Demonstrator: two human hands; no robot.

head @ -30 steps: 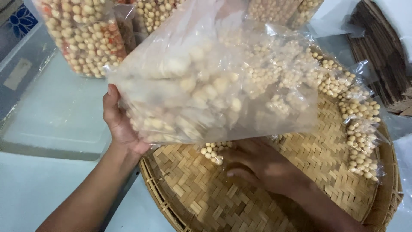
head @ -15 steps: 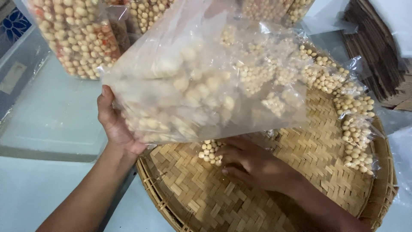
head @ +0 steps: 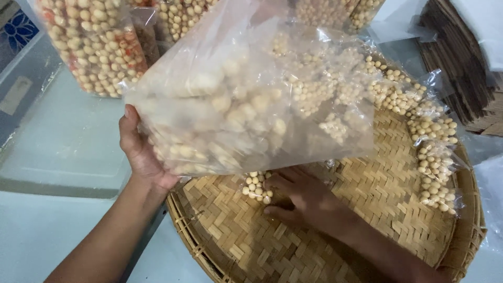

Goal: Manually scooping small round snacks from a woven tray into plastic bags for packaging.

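The left hand grips a clear plastic bag of pale round snack balls, fingers clamped on its left edge. The right hand, fingers loosely together, rests on a round woven bamboo tray beside a small snack cluster. Far left stands a clear packet of pale and orange balls.

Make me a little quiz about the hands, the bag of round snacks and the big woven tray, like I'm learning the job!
1. True or false: the left hand holds the clear bag up off the woven tray.
2. What does the right hand touch? A) the cardboard stack B) a small clump of round snacks on the tray C) nothing.
3. Fill in: more filled bags stand at the ___ of the picture.

Key: 1 true. 2 B. 3 top.
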